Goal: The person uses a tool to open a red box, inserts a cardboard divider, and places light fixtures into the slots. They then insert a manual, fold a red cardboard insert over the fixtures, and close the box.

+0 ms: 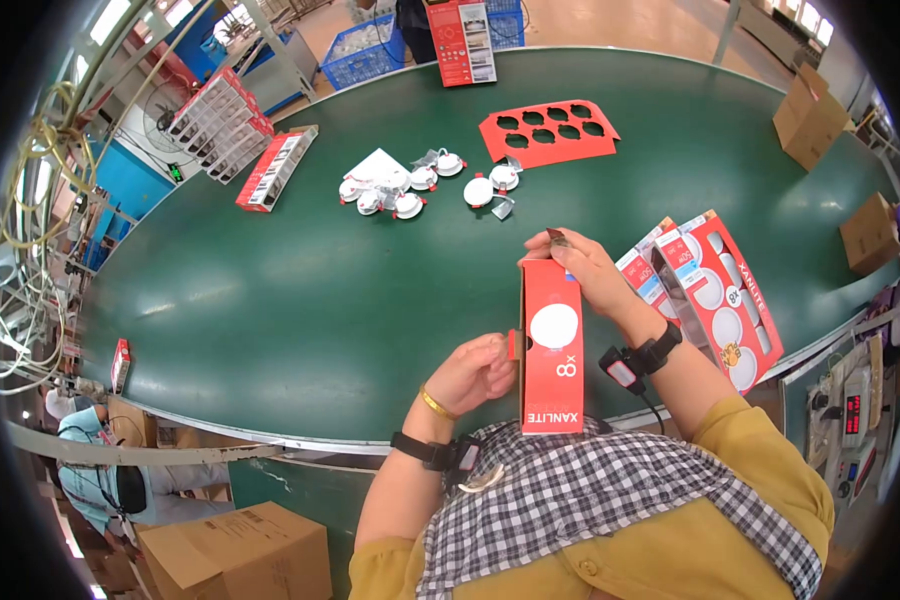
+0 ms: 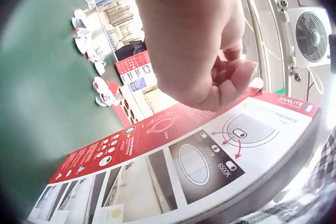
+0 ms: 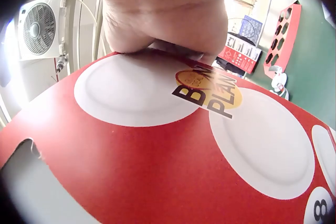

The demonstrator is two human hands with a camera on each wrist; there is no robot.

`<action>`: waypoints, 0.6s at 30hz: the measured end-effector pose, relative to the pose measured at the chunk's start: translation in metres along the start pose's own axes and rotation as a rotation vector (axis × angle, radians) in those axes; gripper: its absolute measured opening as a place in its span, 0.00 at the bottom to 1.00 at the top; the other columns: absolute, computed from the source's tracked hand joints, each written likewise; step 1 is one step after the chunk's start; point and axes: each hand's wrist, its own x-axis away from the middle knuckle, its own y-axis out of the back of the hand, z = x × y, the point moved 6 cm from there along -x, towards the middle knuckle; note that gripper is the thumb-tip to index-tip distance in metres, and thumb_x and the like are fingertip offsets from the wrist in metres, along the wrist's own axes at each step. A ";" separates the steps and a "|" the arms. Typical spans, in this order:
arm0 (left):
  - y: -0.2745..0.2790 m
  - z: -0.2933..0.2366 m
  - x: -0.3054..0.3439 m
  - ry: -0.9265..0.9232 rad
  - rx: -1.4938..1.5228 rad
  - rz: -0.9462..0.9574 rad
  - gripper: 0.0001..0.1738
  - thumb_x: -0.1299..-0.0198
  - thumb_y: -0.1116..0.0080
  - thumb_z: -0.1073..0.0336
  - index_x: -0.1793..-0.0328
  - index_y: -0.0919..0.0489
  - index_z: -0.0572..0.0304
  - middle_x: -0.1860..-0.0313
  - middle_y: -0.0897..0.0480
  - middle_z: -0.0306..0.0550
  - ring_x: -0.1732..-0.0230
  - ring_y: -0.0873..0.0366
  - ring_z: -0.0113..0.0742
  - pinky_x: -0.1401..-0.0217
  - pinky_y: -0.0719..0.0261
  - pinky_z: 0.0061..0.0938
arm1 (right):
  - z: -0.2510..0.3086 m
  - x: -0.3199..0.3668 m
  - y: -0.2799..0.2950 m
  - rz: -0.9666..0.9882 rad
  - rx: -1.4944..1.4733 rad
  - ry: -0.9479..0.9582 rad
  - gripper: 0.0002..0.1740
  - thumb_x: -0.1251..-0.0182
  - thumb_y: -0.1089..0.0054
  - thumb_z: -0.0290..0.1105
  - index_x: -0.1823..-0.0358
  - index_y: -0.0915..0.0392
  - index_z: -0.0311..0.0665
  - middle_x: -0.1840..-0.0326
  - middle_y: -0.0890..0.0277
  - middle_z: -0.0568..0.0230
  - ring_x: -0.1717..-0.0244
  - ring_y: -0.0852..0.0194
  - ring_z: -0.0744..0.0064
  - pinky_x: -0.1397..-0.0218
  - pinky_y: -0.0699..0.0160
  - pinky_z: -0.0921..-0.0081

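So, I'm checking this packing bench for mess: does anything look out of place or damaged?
The held box looks intact. Loose round lamps lie scattered on the table beside a bare red insert card, and one small red box sits alone at its left edge.

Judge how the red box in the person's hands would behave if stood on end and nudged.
The box is tall and narrow, so it would probably tip easily. It looks like thin card, so likely light and easily dented. The right hand holds it by its top end, hinting at little weight.
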 end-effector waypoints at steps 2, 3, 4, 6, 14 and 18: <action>0.013 0.007 0.004 -0.052 0.087 -0.046 0.15 0.27 0.47 0.53 0.61 0.29 0.54 0.70 0.29 0.35 0.70 0.31 0.28 0.70 0.35 0.22 | 0.001 0.006 0.007 -0.047 0.103 0.032 0.18 0.23 0.59 0.35 0.46 0.22 0.31 0.44 0.20 0.56 0.45 0.22 0.69 0.39 0.26 0.72; 0.020 0.006 0.015 -0.113 0.170 -0.109 0.15 0.26 0.47 0.52 0.56 0.27 0.55 0.66 0.26 0.37 0.65 0.28 0.29 0.67 0.31 0.22 | 0.000 0.003 0.006 -0.079 0.189 0.068 0.19 0.23 0.59 0.36 0.48 0.20 0.32 0.43 0.21 0.56 0.44 0.22 0.67 0.38 0.26 0.72; 0.020 0.008 0.027 -0.196 -0.042 -0.152 0.26 0.29 0.45 0.41 0.41 0.26 0.54 0.50 0.22 0.40 0.47 0.23 0.35 0.51 0.21 0.28 | -0.002 0.003 0.008 -0.121 0.235 0.120 0.20 0.24 0.59 0.38 0.55 0.19 0.32 0.41 0.23 0.55 0.43 0.23 0.62 0.38 0.27 0.70; -0.003 0.020 0.045 -0.144 -0.488 -0.120 0.48 0.37 0.32 0.57 0.17 0.47 0.54 0.20 0.39 0.49 0.20 0.41 0.45 0.24 0.33 0.47 | 0.003 0.004 0.006 -0.179 0.616 0.351 0.22 0.22 0.61 0.40 0.58 0.21 0.30 0.43 0.23 0.53 0.44 0.24 0.58 0.40 0.27 0.68; -0.015 0.063 0.099 -0.461 -0.719 -0.898 0.56 0.56 0.19 0.56 0.23 0.39 0.67 0.28 0.29 0.58 0.26 0.33 0.47 0.23 0.37 0.37 | -0.020 -0.035 -0.100 -0.090 0.254 0.211 0.20 0.17 0.57 0.40 0.37 0.26 0.34 0.48 0.26 0.64 0.46 0.30 0.76 0.38 0.33 0.76; 0.034 0.101 0.110 -0.684 -0.347 -0.956 0.41 0.45 0.25 0.64 0.28 0.35 0.64 0.33 0.24 0.47 0.33 0.26 0.35 0.29 0.28 0.35 | -0.043 -0.030 -0.159 0.133 0.432 0.326 0.21 0.17 0.59 0.36 0.33 0.28 0.33 0.39 0.26 0.56 0.37 0.30 0.68 0.31 0.35 0.72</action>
